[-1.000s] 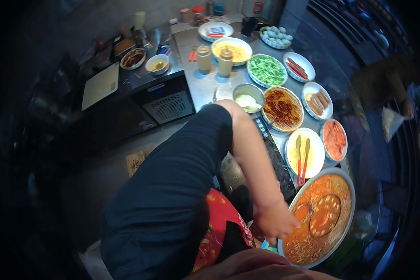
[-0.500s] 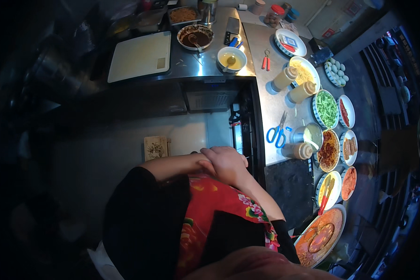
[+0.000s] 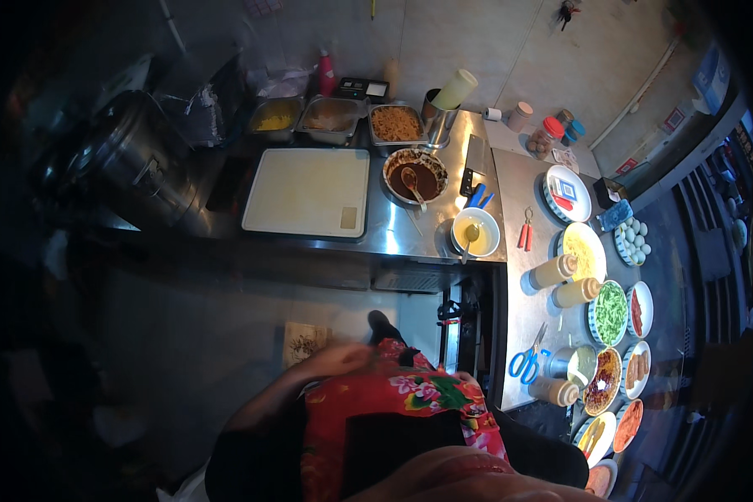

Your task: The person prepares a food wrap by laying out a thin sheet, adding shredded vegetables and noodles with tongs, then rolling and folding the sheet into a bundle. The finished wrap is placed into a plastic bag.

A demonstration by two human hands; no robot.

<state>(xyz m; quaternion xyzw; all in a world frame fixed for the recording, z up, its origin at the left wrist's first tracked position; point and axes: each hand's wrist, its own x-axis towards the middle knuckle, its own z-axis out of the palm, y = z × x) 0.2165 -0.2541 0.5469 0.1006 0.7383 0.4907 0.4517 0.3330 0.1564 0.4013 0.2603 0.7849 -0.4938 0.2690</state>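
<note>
My left hand [image 3: 336,360] is blurred and rests at the upper edge of my red flowered apron [image 3: 393,402], over the dark floor. I cannot tell whether its fingers hold anything. My left forearm runs down to the lower left. Only the dark sleeve [image 3: 544,456] of my right arm shows, and the right hand is hidden. The steel counter [image 3: 393,238] lies well ahead of the hand. On it are a white cutting board [image 3: 308,192], a bowl of dark sauce [image 3: 415,176] with a spoon and a white bowl of yellow liquid [image 3: 474,232].
A side counter [image 3: 519,309] on my right carries blue scissors [image 3: 525,362], squeeze bottles [image 3: 556,270] and several plates of toppings [image 3: 611,311]. Metal trays of food [image 3: 396,123] line the back wall. A large steel pot [image 3: 134,159] stands at the left. A small mat [image 3: 303,341] lies on the floor.
My right hand left the big round pan at the right and met the left hand at the apron. The left hand has since slid lower and left. The view swung toward the back counter.
</note>
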